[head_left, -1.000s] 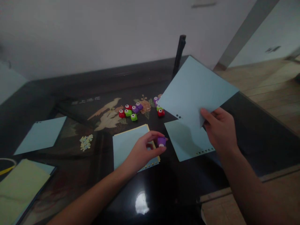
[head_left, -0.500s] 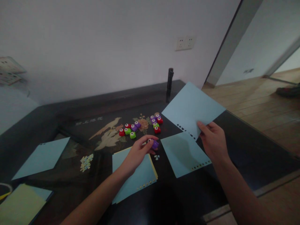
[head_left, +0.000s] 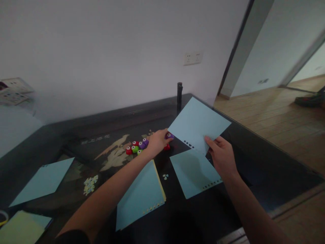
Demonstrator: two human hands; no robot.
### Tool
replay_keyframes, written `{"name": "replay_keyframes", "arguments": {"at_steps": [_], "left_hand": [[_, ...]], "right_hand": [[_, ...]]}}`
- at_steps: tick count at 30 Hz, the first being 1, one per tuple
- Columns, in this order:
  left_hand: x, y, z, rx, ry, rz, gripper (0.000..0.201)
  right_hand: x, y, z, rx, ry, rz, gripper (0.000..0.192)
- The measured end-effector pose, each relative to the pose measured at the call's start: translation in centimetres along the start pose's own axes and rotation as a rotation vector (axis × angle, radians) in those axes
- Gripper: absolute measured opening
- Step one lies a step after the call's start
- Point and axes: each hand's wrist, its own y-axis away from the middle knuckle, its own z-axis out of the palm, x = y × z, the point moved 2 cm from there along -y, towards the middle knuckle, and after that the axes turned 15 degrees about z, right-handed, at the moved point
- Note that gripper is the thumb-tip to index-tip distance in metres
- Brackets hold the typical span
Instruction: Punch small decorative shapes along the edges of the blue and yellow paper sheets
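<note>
My left hand (head_left: pixel 157 143) reaches to the group of small craft punches right of the table's middle. Its fingers are closed on a purple craft punch (head_left: pixel 169 136); a red craft punch (head_left: pixel 167 147) shows just below, and the hand covers the others there. In my right hand (head_left: pixel 221 154) is a light blue sheet of paper (head_left: pixel 199 120), pinched at its lower edge and held up at a tilt. Star and heart cut-outs run along that edge. Beneath it, another blue sheet (head_left: pixel 194 173) with punched holes lies on the table.
Left of my hand sit several red, green and purple punches (head_left: pixel 135 148). A stack of blue and yellow sheets (head_left: pixel 142 200) lies under my left forearm. Paper bits (head_left: pixel 90 184), a blue sheet (head_left: pixel 45 181) and yellow paper (head_left: pixel 22 227) are at left. A black post (head_left: pixel 179 93) stands behind.
My left hand has moved forward from above the paper stack to the right-hand group of punches, carrying the purple craft punch. My right hand still holds the blue sheet; the view has shifted slightly.
</note>
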Motion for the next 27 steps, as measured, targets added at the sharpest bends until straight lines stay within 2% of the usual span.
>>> {"name": "replay_keyframes", "arguments": {"at_steps": [4, 12, 27], "left_hand": [[-0.1, -0.5, 1.0, -0.081, -0.202, 0.018, 0.019], [0.7, -0.7, 1.7, -0.114, -0.426, 0.075, 0.021], [0.2, -0.5, 2.1, -0.103, -0.461, 0.094, 0.031]], "right_hand": [[-0.1, 0.0, -0.1, -0.003, 0.019, -0.018, 0.021], [-0.5, 0.5, 0.2, -0.008, -0.002, -0.008, 0.016], [-0.3, 0.4, 0.1, -0.015, -0.001, 0.007, 0.018]]}}
